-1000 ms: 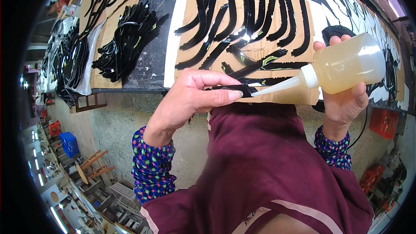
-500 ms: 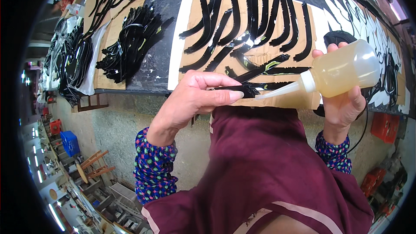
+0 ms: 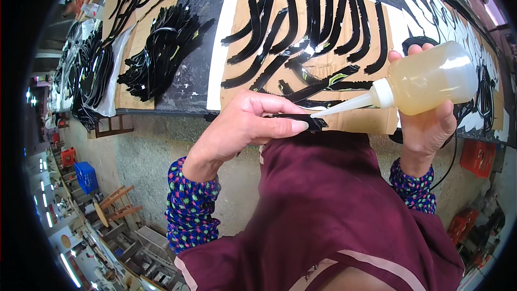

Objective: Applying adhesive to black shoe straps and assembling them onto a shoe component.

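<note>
Between the thumb and fingers of my left hand (image 3: 253, 121) is a black strip (image 3: 316, 122), held level at the table's near edge. My right hand (image 3: 428, 132) is wrapped round a clear squeeze bottle (image 3: 433, 79) of cloudy yellowish liquid, tipped to the left. Its white nozzle (image 3: 344, 105) points at the strip, with the tip at or just above it beside my left fingertips. I cannot tell whether any liquid is coming out. Several more curved black strips (image 3: 292, 16) lie spread over a cardboard sheet (image 3: 371, 124) beyond my hands.
A heap of black strips (image 3: 161, 54) lies on the dark table (image 3: 191, 86) to the left, with more bundles (image 3: 89, 75) past it. White pieces and dark strips cover the right side. On the floor are a blue crate (image 3: 86, 177), a wooden stool (image 3: 116, 205) and a red crate (image 3: 477, 158).
The nozzle tip has shifted left and up, from near the strip's end to close by my left fingertips. The strip's end has turned slightly downward. Both hands keep their holds.
</note>
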Demonstrator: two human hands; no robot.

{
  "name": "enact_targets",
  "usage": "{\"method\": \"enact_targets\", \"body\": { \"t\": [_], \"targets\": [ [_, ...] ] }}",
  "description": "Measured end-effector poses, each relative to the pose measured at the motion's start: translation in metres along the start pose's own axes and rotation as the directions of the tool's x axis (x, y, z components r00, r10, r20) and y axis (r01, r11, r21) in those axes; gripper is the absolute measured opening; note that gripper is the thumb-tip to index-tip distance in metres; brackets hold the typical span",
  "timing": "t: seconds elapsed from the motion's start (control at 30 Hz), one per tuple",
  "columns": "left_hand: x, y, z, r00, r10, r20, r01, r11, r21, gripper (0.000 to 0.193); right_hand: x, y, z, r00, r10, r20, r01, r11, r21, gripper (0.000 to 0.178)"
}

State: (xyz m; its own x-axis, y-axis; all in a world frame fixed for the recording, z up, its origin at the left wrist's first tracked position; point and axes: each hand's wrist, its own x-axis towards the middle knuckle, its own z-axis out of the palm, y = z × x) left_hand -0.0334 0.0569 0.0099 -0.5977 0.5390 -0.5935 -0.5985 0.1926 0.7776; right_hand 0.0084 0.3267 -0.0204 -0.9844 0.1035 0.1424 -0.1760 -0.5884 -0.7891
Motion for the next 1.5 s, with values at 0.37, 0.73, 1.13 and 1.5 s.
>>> {"method": "enact_targets", "body": {
  "t": [0.37,0.73,1.13,1.5],
  "targets": [
    [-0.0012,-0.0014,0.0010,0.999,0.032,-0.012,-0.031,0.999,0.042,0.020,0.0014,0.0027,0.0024,1.000,0.002,-0.001,-0.002,1.000,0.016,0.086],
    [-0.0007,-0.0033,-0.0004,0.999,0.046,-0.017,-0.045,0.999,0.016,0.020,-0.0005,0.0031,-0.0005,1.000,0.015,-0.005,-0.015,1.000,0.026,0.086],
    [-0.0010,-0.0029,-0.0007,0.998,0.050,-0.037,-0.049,0.999,0.022,0.020,-0.0034,0.0033,-0.0035,1.000,0.025,-0.008,-0.024,0.997,0.067,0.085],
    [0.0005,-0.0039,-0.0024,0.997,0.052,-0.061,-0.050,0.998,0.043,0.020,-0.0049,0.0041,0.0000,0.998,-0.018,-0.060,0.019,1.000,0.016,0.084]
  ]
}}
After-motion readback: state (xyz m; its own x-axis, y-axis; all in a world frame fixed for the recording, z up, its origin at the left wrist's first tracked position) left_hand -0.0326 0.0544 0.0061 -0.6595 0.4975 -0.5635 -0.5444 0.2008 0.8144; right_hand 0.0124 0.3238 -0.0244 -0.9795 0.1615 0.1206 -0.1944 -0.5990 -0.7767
